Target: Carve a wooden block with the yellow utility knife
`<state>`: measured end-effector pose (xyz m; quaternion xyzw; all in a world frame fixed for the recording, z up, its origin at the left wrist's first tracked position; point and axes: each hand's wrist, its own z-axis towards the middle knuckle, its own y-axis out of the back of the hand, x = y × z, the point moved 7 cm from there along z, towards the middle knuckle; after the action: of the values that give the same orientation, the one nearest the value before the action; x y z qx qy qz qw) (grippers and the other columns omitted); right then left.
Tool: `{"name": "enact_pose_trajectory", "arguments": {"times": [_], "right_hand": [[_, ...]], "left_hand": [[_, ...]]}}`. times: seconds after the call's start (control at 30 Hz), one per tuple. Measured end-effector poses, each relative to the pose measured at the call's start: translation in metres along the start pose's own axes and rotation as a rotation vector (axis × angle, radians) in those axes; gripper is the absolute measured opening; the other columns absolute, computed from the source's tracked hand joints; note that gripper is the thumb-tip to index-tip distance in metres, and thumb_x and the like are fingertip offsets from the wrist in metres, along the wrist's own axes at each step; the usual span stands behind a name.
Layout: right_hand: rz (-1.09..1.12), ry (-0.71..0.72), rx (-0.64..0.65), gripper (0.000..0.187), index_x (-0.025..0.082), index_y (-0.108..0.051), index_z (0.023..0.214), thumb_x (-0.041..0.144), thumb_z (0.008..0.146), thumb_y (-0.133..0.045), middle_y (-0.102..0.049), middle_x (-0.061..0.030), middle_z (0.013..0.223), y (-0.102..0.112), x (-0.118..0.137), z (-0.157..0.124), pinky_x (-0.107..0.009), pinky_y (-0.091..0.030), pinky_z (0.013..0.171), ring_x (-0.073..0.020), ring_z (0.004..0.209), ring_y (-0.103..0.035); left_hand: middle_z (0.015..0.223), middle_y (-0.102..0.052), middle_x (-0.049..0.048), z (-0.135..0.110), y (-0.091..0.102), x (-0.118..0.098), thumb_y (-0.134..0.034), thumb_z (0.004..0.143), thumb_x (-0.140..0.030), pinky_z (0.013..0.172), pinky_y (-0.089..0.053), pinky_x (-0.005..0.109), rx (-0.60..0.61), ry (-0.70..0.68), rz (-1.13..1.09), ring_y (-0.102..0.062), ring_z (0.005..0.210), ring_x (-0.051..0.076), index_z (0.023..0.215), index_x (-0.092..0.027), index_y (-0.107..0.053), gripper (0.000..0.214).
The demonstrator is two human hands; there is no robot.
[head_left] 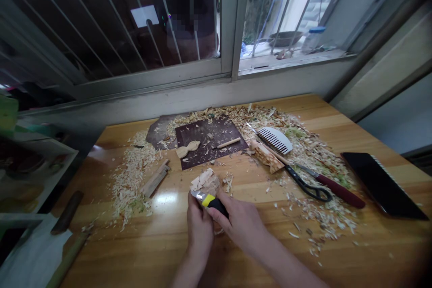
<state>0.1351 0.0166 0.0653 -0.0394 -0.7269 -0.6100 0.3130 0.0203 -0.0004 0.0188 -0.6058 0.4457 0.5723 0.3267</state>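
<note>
At the front middle of the table, my left hand (200, 227) is closed around a pale carved wood block (206, 181) with a rough, chipped surface. My right hand (241, 217) grips a utility knife (212, 202) with a yellow and black handle and a silver front end. The knife's metal end lies against the near side of the block, close to my left fingers. Its cutting edge is too small to make out.
Wood shavings (130, 180) cover much of the wooden table (175, 243). A dark mat (216, 137) bears a bow-shaped wood piece (188, 149) and a thin tool (229, 142). To the right lie scissors (308, 185), a red-handled knife (340, 191), a white comb (275, 139) and a black tablet-like slab (381, 184).
</note>
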Motion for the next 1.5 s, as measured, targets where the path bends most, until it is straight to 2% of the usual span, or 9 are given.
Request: {"name": "enact_pose_trajectory", "arguments": {"times": [0.33, 0.5, 0.63, 0.73, 0.9, 1.03, 1.23, 1.4, 1.5], "right_hand": [[-0.008, -0.114, 0.028, 0.042, 0.023, -0.053, 0.091, 0.054, 0.085, -0.025, -0.067, -0.0035, 0.077, -0.011, -0.010, 0.008, -0.024, -0.029, 0.052, -0.0198, 0.070, -0.062], [-0.069, -0.340, 0.064, 0.046, 0.023, -0.055, 0.092, 0.055, 0.086, -0.022, -0.067, -0.0061, 0.079, -0.013, -0.056, 0.015, -0.025, -0.029, 0.051, -0.0209, 0.070, -0.062], [-0.062, -0.371, 0.046, 0.048, 0.023, -0.055, 0.093, 0.055, 0.086, -0.020, -0.067, -0.0062, 0.080, -0.008, -0.077, 0.014, -0.025, -0.029, 0.052, -0.0214, 0.072, -0.061], [-0.026, -0.300, 0.016, 0.046, 0.022, -0.054, 0.092, 0.053, 0.086, -0.020, -0.066, -0.0058, 0.078, -0.004, -0.064, 0.009, -0.025, -0.028, 0.052, -0.0205, 0.071, -0.061], [0.086, -0.032, 0.032, 0.038, 0.022, -0.051, 0.092, 0.052, 0.086, -0.029, -0.065, -0.0023, 0.077, -0.007, -0.016, -0.001, -0.023, -0.028, 0.054, -0.0176, 0.070, -0.059], [0.103, 0.018, 0.051, 0.035, 0.022, -0.051, 0.086, 0.050, 0.086, -0.030, -0.064, -0.0011, 0.078, -0.010, -0.003, -0.003, -0.023, -0.027, 0.054, -0.0168, 0.069, -0.059], [0.038, -0.039, 0.035, 0.038, 0.022, -0.052, 0.088, 0.053, 0.085, -0.030, -0.065, -0.0025, 0.075, -0.015, -0.006, 0.000, -0.024, -0.027, 0.053, -0.0178, 0.069, -0.059], [-0.077, -0.233, 0.013, 0.041, 0.022, -0.053, 0.091, 0.053, 0.085, -0.028, -0.066, -0.0051, 0.077, -0.018, -0.041, 0.008, -0.025, -0.026, 0.050, -0.0196, 0.067, -0.060], [-0.067, -0.263, 0.012, 0.044, 0.022, -0.054, 0.090, 0.054, 0.086, -0.024, -0.066, -0.0053, 0.076, -0.017, -0.056, 0.008, -0.025, -0.026, 0.051, -0.0196, 0.067, -0.060]], "left_hand": [[0.105, -0.057, 0.0073, -0.001, -0.001, -0.005, -0.045, 0.079, -0.025, 0.078, -0.042, 0.026, -0.041, -0.016, 0.091, -0.055, 0.094, 0.018, 0.114, -0.021, -0.039, 0.035], [0.107, -0.056, 0.0104, -0.006, -0.002, -0.002, -0.043, 0.081, -0.032, 0.081, -0.041, 0.030, -0.060, -0.061, 0.137, -0.054, 0.098, 0.020, 0.113, -0.019, -0.040, 0.034], [0.108, -0.056, 0.0120, -0.008, -0.003, -0.002, -0.044, 0.081, -0.033, 0.084, -0.040, 0.032, -0.093, -0.088, 0.140, -0.053, 0.100, 0.021, 0.112, -0.018, -0.040, 0.035], [0.106, -0.057, 0.0111, -0.005, -0.002, -0.002, -0.045, 0.080, -0.032, 0.082, -0.041, 0.032, -0.106, -0.067, 0.122, -0.054, 0.098, 0.020, 0.111, -0.019, -0.040, 0.034], [0.103, -0.058, 0.0085, -0.004, -0.001, 0.001, -0.052, 0.071, -0.018, 0.079, -0.043, 0.029, -0.068, -0.019, -0.004, -0.057, 0.092, 0.018, 0.113, -0.019, -0.037, 0.045], [0.101, -0.060, 0.0067, -0.008, -0.006, -0.002, -0.054, 0.061, -0.008, 0.078, -0.044, 0.027, 0.010, -0.049, -0.122, -0.058, 0.088, 0.017, 0.113, -0.018, -0.036, 0.057], [0.100, -0.060, 0.0071, -0.010, -0.006, -0.003, -0.052, 0.068, -0.014, 0.081, -0.042, 0.030, -0.015, -0.056, -0.066, -0.059, 0.085, 0.017, 0.115, -0.018, -0.037, 0.049], [0.118, -0.049, 0.0120, -0.013, -0.003, 0.003, -0.048, 0.077, -0.024, 0.088, -0.038, 0.031, -0.082, -0.069, 0.023, -0.050, 0.105, 0.019, 0.120, -0.019, -0.033, 0.046], [0.123, -0.045, 0.0138, -0.015, -0.004, 0.005, -0.047, 0.079, -0.026, 0.092, -0.035, 0.032, -0.095, -0.077, 0.071, -0.045, 0.111, 0.020, 0.122, -0.018, -0.031, 0.047]]}}
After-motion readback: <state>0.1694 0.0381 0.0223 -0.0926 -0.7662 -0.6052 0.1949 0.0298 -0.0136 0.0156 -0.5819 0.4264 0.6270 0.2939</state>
